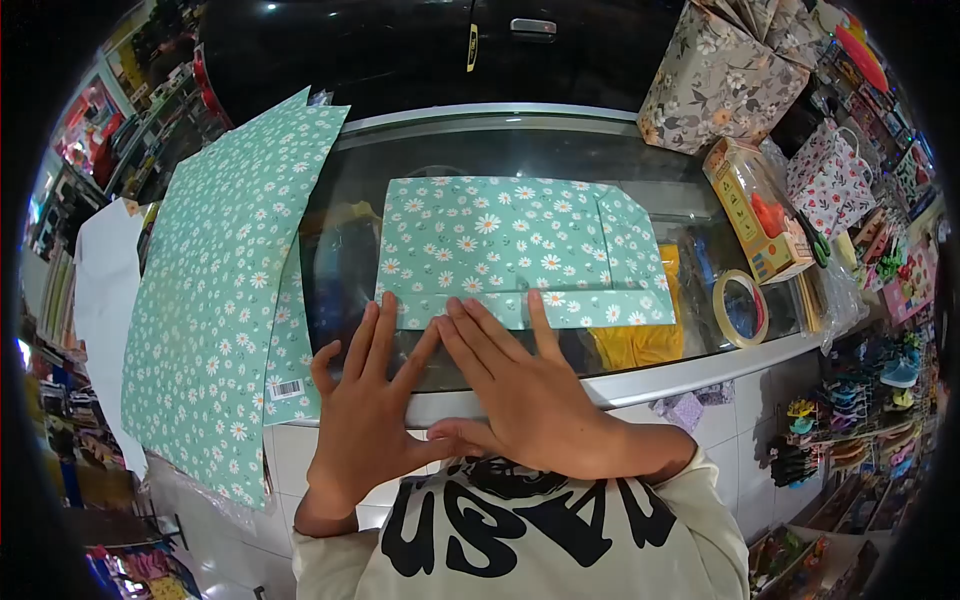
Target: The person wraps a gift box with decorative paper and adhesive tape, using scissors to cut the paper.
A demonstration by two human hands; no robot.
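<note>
A folded sheet of green daisy-print wrapping paper [480, 235] lies flat on the glass counter, with a crease along its near edge and another near its right end. My left hand [365, 390] rests with fingers spread at the paper's near left corner. Beside it my right hand [530, 390] lies palm down, fingertips on the near folded strip, fingers stretched out. The index fingers of both hands almost meet. Nothing is gripped in either hand. To the left hangs a larger sheet of the same daisy paper [215, 270], part of it over the counter's edge.
A tape roll [741, 308] and a yellow toy box [758, 210] stand at the right, with scissors [812, 238] beside the box. A floral gift bag [725, 75] is at the back right. The counter's metal rim [650, 380] runs along the near side.
</note>
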